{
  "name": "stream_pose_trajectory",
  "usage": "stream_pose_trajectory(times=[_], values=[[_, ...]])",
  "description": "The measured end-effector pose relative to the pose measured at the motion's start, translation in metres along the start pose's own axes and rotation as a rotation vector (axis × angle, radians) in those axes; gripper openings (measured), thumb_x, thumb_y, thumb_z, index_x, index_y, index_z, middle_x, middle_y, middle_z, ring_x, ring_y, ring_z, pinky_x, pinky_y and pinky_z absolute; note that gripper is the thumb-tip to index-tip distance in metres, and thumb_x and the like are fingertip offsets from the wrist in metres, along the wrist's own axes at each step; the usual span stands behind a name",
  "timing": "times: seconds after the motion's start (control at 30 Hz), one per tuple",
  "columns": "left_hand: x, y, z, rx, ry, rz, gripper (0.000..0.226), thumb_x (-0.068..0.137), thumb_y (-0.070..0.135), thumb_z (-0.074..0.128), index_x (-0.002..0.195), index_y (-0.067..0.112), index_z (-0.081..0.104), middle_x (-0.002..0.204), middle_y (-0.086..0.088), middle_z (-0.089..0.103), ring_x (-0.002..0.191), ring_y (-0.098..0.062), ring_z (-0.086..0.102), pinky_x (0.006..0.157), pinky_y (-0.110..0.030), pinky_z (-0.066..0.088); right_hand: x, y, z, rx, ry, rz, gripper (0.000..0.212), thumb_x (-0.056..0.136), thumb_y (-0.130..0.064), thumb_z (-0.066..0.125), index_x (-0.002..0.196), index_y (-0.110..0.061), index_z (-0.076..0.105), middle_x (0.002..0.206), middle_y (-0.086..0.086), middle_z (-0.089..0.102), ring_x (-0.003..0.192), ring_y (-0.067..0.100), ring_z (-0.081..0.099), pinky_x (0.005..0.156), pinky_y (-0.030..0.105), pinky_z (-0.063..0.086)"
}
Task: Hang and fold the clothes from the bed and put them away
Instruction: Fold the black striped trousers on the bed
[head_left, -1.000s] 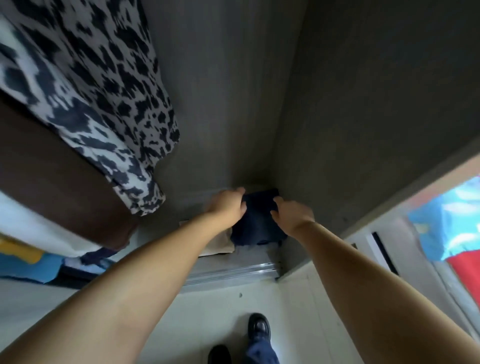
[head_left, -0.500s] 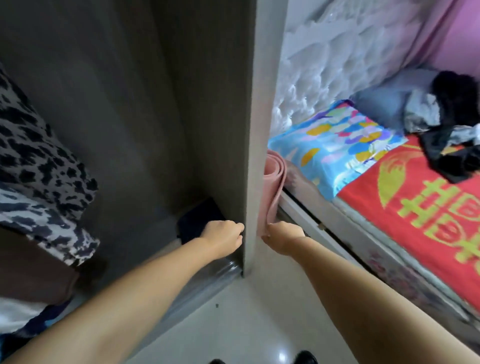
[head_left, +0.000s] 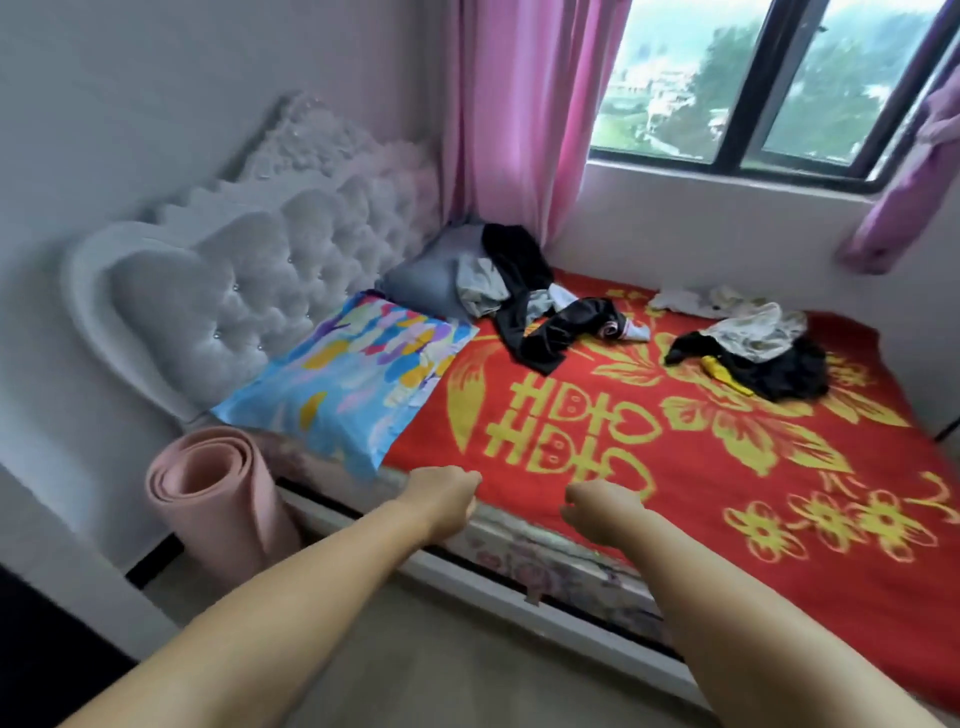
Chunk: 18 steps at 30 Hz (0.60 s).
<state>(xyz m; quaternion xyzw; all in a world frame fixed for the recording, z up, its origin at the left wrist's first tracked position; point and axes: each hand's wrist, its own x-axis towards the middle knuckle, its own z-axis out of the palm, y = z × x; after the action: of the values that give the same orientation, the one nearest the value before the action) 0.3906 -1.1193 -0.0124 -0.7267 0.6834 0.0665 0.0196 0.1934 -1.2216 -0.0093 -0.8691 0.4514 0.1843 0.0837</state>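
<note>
A bed with a red and yellow blanket (head_left: 597, 415) fills the right side of the view. On its far part lie two heaps of clothes: a black and grey heap (head_left: 524, 296) by the pillows and a black, white and yellow heap (head_left: 753, 348) further right. A small white garment (head_left: 680, 300) lies behind near the wall. My left hand (head_left: 447, 499) and my right hand (head_left: 602, 512) hover over the near edge of the bed, both with loosely curled fingers and holding nothing.
A colourful blue pillow (head_left: 348, 374) and a grey pillow (head_left: 426, 280) lie against the white tufted headboard (head_left: 249, 280). A rolled pink mat (head_left: 218, 493) stands on the floor at the bed's head. Pink curtains (head_left: 514, 114) flank a window (head_left: 779, 78).
The view has swung right from the wardrobe to the bed. Both hands have left the dark folded garment on the wardrobe floor and now hang empty over the bed's edge.
</note>
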Motion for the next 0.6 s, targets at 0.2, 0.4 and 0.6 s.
stream_pose_trajectory(times=[0.2,0.4,0.6], values=[[0.073,0.085,-0.008,0.04,-0.076,0.187,0.015,0.098,0.019,0.037,0.098,0.012,0.051,0.096,-0.009,0.063,0.081,-0.03,0.058,0.058,-0.035,0.039,-0.013,0.122,0.004,0.058,-0.034,0.172,0.034,0.103,-0.03,0.034,0.12,-0.011,0.056,0.119,0.006,0.061,0.103,0.025,0.059,0.08,0.035,0.05],[0.144,0.108,-0.011,0.101,-0.132,0.199,0.024,0.099,0.02,0.037,0.114,0.011,0.053,0.106,-0.006,0.063,0.089,-0.027,0.059,0.061,-0.034,0.041,0.006,0.179,0.025,0.188,-0.034,0.267,0.031,0.101,-0.033,0.035,0.114,-0.013,0.056,0.113,0.004,0.062,0.089,0.022,0.056,0.07,0.03,0.044],[0.228,0.099,0.002,0.058,-0.097,0.227,0.023,0.099,0.021,0.037,0.108,0.01,0.055,0.1,-0.006,0.064,0.082,-0.026,0.059,0.059,-0.034,0.043,0.085,0.21,0.012,0.193,-0.042,0.301,0.032,0.1,-0.032,0.036,0.116,-0.013,0.057,0.118,0.006,0.061,0.104,0.027,0.06,0.081,0.033,0.048]])
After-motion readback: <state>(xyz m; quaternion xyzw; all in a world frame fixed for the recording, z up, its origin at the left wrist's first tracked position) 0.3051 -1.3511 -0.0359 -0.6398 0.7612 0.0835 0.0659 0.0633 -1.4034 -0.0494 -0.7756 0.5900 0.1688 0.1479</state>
